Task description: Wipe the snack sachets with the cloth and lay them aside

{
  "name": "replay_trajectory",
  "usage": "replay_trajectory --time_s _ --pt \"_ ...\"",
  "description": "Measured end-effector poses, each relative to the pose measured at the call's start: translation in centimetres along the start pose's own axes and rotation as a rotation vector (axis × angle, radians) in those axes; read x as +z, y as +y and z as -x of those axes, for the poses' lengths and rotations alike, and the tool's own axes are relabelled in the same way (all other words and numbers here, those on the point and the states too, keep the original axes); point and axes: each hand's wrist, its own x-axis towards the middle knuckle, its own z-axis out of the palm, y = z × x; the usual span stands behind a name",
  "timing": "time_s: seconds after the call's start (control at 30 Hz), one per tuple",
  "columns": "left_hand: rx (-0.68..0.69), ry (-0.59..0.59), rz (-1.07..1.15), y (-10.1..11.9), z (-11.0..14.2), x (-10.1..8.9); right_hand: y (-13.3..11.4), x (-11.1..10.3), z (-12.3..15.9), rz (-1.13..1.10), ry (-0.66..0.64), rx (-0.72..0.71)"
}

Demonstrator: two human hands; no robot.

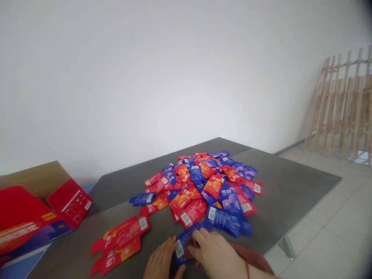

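A heap of several red and blue flat packets (205,186) lies on the grey table (290,186). At the near edge my left hand (162,261) and my right hand (213,254) both grip one blue packet (183,242) with a white barcode label. My left fingers close on its left end. My right fingers curl over its right side. A red cord circles my right wrist.
Flattened red cartons (122,240) lie left of my hands. An open red and blue box (35,221) sits at the far left beside a brown cardboard box (35,178). A wooden lattice (343,108) leans on the wall at right, over a tiled floor.
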Motion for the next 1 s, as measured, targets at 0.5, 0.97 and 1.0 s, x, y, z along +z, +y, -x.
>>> replay_trajectory --time_s 0.5,0.97,1.0 --pt "-0.033 -0.021 0.085 -0.2 0.5 0.7 0.1 -0.8 0.3 -0.006 -0.083 0.339" --pt "-0.121 -0.002 0.149 -0.1 0.8 1.3 0.4 -3.1 -0.9 -0.098 -0.117 0.473" --pt "-0.141 -0.002 0.163 0.0 0.9 1.4 0.4 -3.2 -1.3 -0.102 -0.123 0.457"
